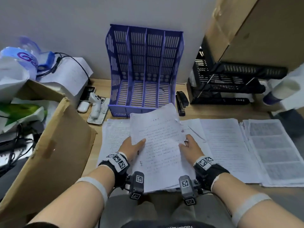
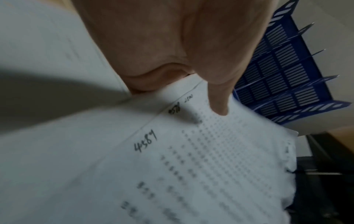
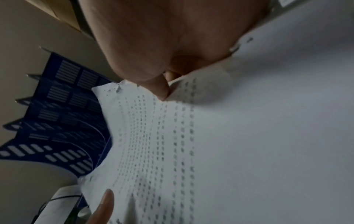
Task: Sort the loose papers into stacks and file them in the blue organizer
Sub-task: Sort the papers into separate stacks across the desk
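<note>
Both hands hold one sheaf point(image 1: 162, 145) of printed pages above the desk point(image 1: 213, 111), one at each side edge. The left hand point(image 1: 132, 148) pinches the sheaf's left edge, thumb point(image 2: 218, 97) lying on the printed face and fingers hidden beneath; handwritten digits sit just near the thumb. The right hand point(image 1: 190, 148) grips the right edge, thumb point(image 3: 161, 89) on top, fingers under the paper. The hands are apart, the width of the sheaf between them. The sheaf is tilted, its far end raised and overlapping the near lip of the blue organizer point(image 1: 144, 69), which stands upright against the wall at the far middle of the desk with its four slots showing no papers. Under the sheaf more papers lie flat: a stack point(image 1: 113, 137) to the left, a stack point(image 1: 225, 145) to the right, and a further stack point(image 1: 273, 152) with grey printed blocks at far right. A black stapler point(image 1: 181, 102) stands just right of the organizer, with a black tray point(image 1: 230, 83) beyond it. Left of the organizer lie a phone point(image 1: 97, 112) and an earbud case point(image 1: 83, 106); a cardboard box point(image 1: 54, 145) fills the near left.
</note>
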Demonstrator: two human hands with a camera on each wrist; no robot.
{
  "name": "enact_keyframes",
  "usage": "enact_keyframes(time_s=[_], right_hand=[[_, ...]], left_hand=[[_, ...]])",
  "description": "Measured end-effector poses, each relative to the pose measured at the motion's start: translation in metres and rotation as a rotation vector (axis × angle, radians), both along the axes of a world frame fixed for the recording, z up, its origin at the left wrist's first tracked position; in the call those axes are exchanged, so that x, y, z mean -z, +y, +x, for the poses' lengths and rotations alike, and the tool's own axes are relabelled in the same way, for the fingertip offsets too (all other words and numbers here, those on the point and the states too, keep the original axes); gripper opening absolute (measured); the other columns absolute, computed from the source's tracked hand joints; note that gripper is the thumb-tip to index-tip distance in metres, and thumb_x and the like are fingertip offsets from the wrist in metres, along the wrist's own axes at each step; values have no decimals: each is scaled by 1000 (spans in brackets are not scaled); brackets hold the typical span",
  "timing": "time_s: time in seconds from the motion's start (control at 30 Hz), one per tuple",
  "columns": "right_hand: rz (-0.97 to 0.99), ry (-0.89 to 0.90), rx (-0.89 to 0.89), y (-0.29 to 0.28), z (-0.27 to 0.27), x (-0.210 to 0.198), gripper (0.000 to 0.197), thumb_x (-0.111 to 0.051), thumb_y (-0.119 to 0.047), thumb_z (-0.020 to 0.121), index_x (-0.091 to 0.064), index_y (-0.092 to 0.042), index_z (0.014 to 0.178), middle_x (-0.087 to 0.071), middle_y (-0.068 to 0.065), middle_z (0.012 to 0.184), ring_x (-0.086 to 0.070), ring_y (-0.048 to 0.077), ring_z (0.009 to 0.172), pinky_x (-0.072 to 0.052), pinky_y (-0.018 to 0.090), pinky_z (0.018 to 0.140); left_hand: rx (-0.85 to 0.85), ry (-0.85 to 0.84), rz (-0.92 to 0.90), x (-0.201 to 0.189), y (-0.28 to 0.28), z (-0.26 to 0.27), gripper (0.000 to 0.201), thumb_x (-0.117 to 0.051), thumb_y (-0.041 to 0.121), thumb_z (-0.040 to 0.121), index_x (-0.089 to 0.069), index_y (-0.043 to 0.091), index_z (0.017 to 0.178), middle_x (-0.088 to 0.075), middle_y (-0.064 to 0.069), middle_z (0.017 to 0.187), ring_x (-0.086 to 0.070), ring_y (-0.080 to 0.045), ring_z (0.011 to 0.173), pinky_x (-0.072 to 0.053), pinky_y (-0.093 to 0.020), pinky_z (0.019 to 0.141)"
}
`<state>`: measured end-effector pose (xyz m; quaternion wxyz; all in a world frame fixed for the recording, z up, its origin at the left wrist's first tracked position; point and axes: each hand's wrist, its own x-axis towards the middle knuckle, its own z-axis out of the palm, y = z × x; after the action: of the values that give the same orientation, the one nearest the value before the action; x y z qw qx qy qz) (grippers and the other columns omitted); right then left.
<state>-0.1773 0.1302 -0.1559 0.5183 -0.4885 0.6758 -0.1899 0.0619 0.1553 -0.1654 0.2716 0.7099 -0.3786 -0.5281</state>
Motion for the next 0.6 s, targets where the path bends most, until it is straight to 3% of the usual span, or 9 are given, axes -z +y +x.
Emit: enact_keyframes(time_s=[0.07, 0.17, 0.27, 0.37, 0.5, 0.6], right_hand=[[38, 32, 3, 4, -18, -7, 39, -48, -19, 96, -36, -15, 133, -58, -2, 118, -54, 20, 103, -40, 28, 86], [126, 71, 34, 8, -54, -8, 61, -52, -27, 94, -20, -16, 145, -51, 2, 129, -50, 24, 114, -39, 32, 96], [182, 139, 35, 11, -101, -8, 52, -53, -23, 93, -32, -14, 139, -55, 5, 126, -52, 23, 108, -40, 31, 89], [127, 227, 69, 15, -150, -9, 37, -51, -14, 92, -44, -17, 128, -60, 6, 121, -56, 22, 103, -46, 31, 90], [46, 338, 176, 15, -212, -13, 44, -46, -11, 92, -41, -21, 135, -58, 8, 130, -58, 27, 111, -44, 31, 94], [39, 387, 238, 13, -253, -18, 45, -44, -8, 94, -42, -23, 136, -60, 6, 128, -58, 26, 108, -43, 28, 92]], left_hand=[[56, -20, 0, -2, -11, -23, 36, -58, 25, 98, -57, 9, 130, -66, -9, 122, -61, -30, 113, -44, -32, 88], [99, -35, -15, 0, -27, -59, 37, -52, 21, 100, -54, 7, 134, -63, -12, 130, -59, -33, 119, -46, -36, 95], [128, 10, 8, 2, -42, -99, 39, -50, 22, 100, -53, 10, 136, -62, -9, 132, -58, -32, 120, -45, -39, 104], [122, 94, 45, 21, -55, -143, 47, -54, 37, 91, -52, 19, 134, -57, -3, 138, -56, -28, 123, -43, -47, 109], [193, 204, 83, 20, -60, -211, 31, -53, 28, 91, -62, 15, 118, -72, -13, 112, -69, -32, 98, -56, -50, 91], [353, 213, 136, 14, -58, -254, 29, -50, 15, 89, -63, 10, 114, -70, -18, 114, -68, -37, 103, -58, -52, 89]])
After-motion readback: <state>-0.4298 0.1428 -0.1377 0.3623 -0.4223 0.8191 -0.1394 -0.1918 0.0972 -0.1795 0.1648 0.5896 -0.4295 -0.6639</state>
